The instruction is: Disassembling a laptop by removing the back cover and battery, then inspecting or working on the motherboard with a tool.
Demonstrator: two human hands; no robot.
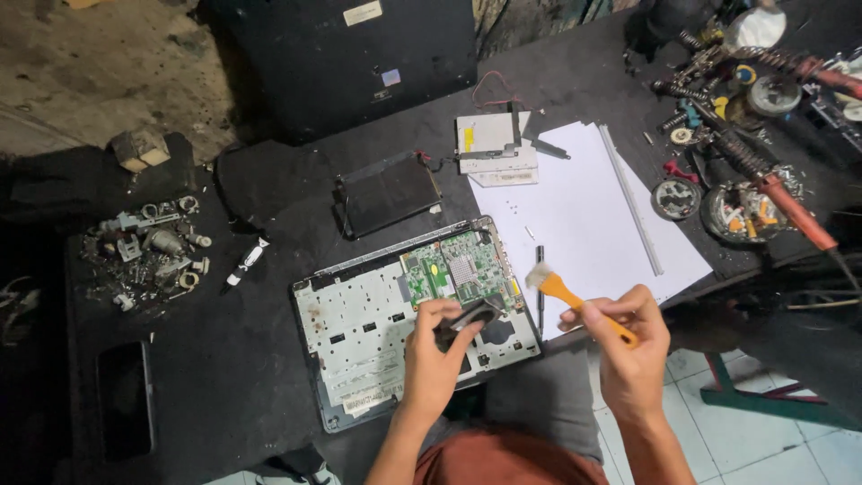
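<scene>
Head view of a dark workbench [224, 377] during work on an opened laptop. The left hand [437, 346] holds a small dark fan-like part [467, 317], fingers curled closed around it, just above the lower right corner of the laptop base [359, 332]. The right hand [628, 346] grips the orange handle of a small brush [575, 304], fingers wrapped tight about it; the pale bristles point toward the held part and lie just beside it. The laptop base lies open with its green circuit board [453, 269] exposed at the upper right and a pale metal plate across the rest. A slim dark tool [540, 287] lies along the base's right edge. To the right, white paper sheets [593, 233] carry a long pale strip [631, 199] and a few tiny screws. Above the base lie a flat black rectangular part [388, 192] and a boxy optical drive [494, 148]. At left sit a heap of small metal parts [148, 251], a small tube [246, 261] and a dark phone [124, 398]. Soldering irons [790, 211] and tins crowd the upper right.
</scene>
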